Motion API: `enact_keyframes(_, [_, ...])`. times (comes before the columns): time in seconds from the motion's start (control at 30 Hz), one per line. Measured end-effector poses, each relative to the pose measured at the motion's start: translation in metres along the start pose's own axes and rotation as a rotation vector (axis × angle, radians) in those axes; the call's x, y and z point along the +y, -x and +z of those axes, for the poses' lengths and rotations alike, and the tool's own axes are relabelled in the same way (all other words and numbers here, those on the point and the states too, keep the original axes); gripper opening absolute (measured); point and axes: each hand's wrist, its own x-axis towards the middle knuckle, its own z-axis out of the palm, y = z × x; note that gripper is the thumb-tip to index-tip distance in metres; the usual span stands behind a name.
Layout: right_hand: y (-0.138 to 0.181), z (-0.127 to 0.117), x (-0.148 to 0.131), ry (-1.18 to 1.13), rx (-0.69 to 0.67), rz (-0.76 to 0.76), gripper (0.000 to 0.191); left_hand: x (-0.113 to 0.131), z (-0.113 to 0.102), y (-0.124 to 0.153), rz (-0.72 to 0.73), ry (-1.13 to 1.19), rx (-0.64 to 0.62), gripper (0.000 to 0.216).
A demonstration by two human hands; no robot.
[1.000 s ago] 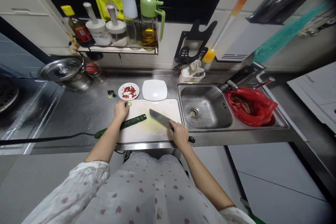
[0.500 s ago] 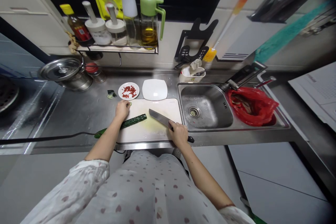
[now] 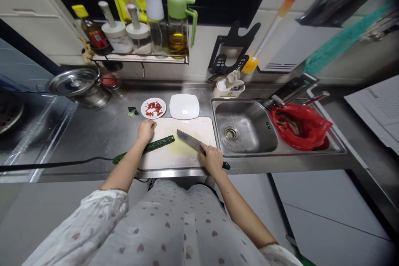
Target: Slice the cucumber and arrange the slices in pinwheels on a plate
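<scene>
My right hand (image 3: 213,159) is wrapped round the handle of a kitchen knife (image 3: 188,139). The blade points up and left over the white cutting board (image 3: 202,126). A dark green cucumber (image 3: 159,143) lies slantwise on the board, its cut end near the knife tip. Its other end sticks out past the board's left edge, partly behind my left forearm. At the board's upper left corner, my left hand (image 3: 146,131) is closed, with a small cucumber piece (image 3: 155,124) mostly hidden at its fingertips. Beyond it is a round plate (image 3: 143,110) with chopped red bits.
A white square plate (image 3: 183,106) stands behind the board. Cucumber scraps (image 3: 133,112) lie left of the round plate. On the right are the sink (image 3: 246,133) and a red plastic bag (image 3: 302,126). A lidded pot (image 3: 77,87) and a bottle rack (image 3: 143,57) are at the back left.
The green edge at my left fingertips shows less now, as that hand has turned slightly. The knife, cucumber and right hand look unmoved. The view has shifted very slightly.
</scene>
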Motion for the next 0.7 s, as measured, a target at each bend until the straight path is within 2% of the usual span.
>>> enact_keyframes(0.23, [-0.0015, -0.0026, 0.0006, -0.006, -0.012, 0.019, 0.041, 0.0007, 0.0011, 0.0045, -0.056, 0.022, -0.024, 0.024])
enact_keyframes(0.47, [-0.0023, -0.0015, 0.001, 0.001, -0.016, 0.014, 0.042, 0.0016, 0.0072, 0.0093, -0.196, 0.081, 0.074, 0.043])
enact_keyframes(0.7, [-0.0006, 0.001, 0.0027, -0.016, 0.006, 0.015, 0.041, 0.0015, 0.0073, 0.0051, -0.209, 0.16, 0.099, 0.041])
